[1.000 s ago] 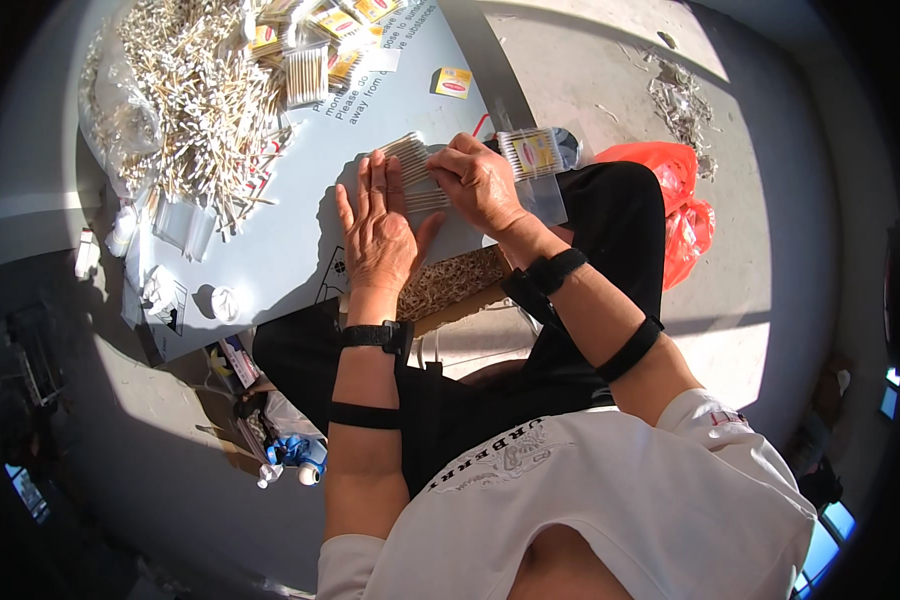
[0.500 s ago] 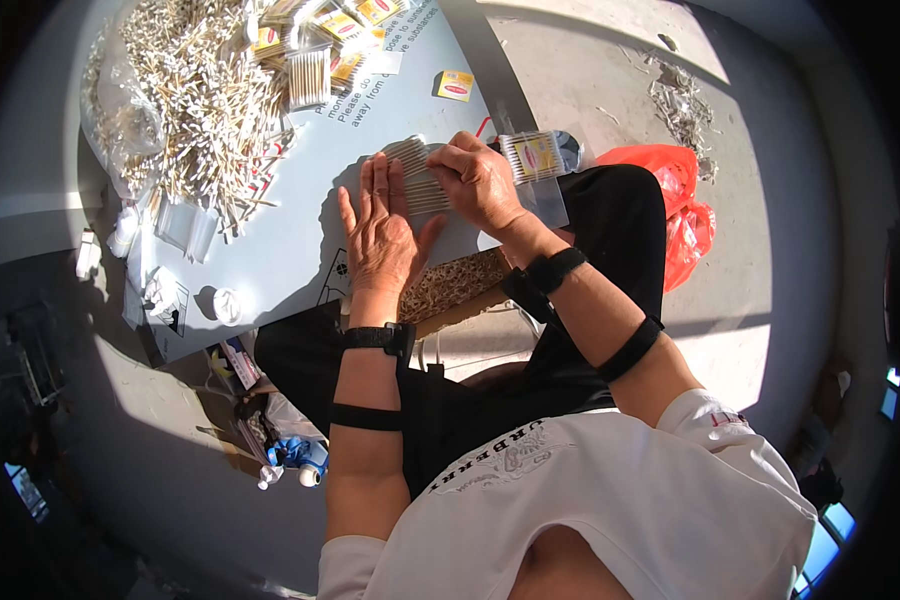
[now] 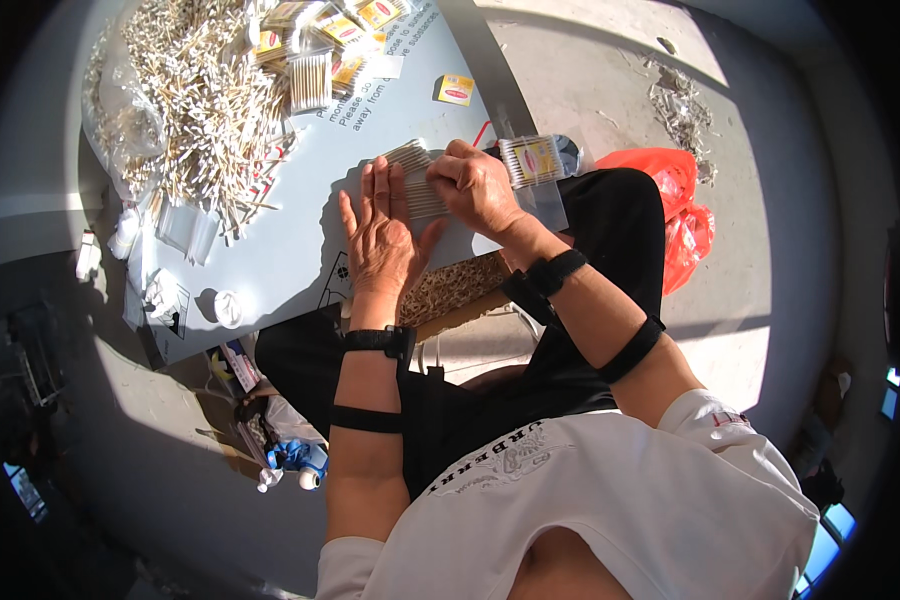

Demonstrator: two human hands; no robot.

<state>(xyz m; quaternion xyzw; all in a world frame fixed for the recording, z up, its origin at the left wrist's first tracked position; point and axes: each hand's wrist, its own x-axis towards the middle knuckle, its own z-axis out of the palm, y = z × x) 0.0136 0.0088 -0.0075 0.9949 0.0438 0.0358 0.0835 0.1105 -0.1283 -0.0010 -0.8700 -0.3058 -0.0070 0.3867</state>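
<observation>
Watching remotely through the head view, I see the left hand (image 3: 380,245) laid palm-down, fingers straight and its thumb spread apart, beside a row of cotton swabs (image 3: 418,180) on the grey table (image 3: 280,260). The row lies between both hands. My right hand (image 3: 480,195) has its fingers curled together at the row's right edge; I cannot tell whether they pinch a swab. Just right of that hand sits a clear packet with a yellow label (image 3: 533,160). A loose swab heap (image 3: 210,95) covers the table's far left, and a yellow card (image 3: 456,90) lies beyond the hands.
</observation>
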